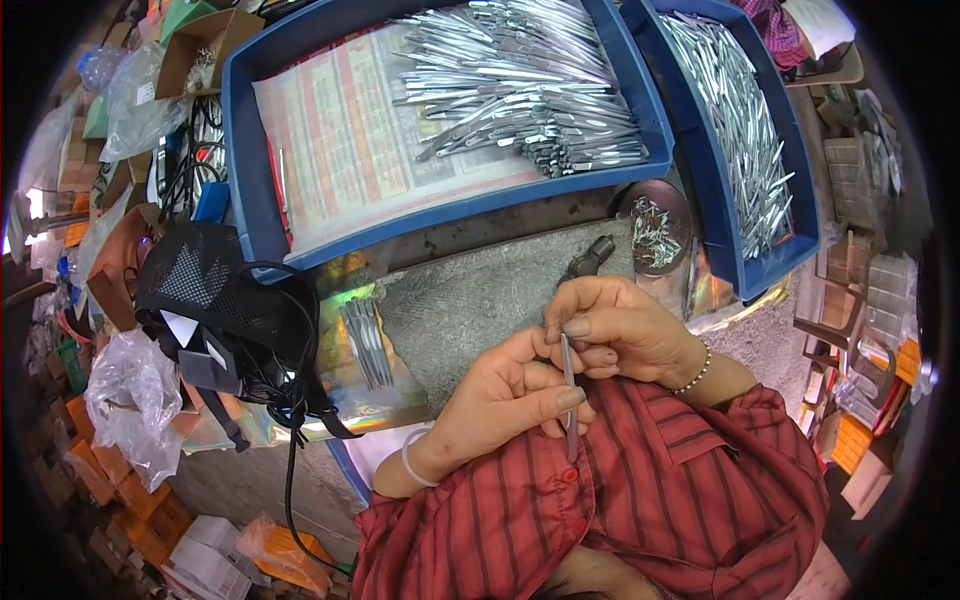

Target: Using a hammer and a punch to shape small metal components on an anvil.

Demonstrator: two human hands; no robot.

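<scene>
A slim metal strip is pinched before the shirt by left hand and right hand, the latter partly hiding a black tool; the slab is flanked by loose strips and a parts dish.

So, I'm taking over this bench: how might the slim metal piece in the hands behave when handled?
The slim metal piece looks straight, so it's probably stiff. Being narrow, it likely feels light; its smooth-looking surface might make it slippery.
</scene>
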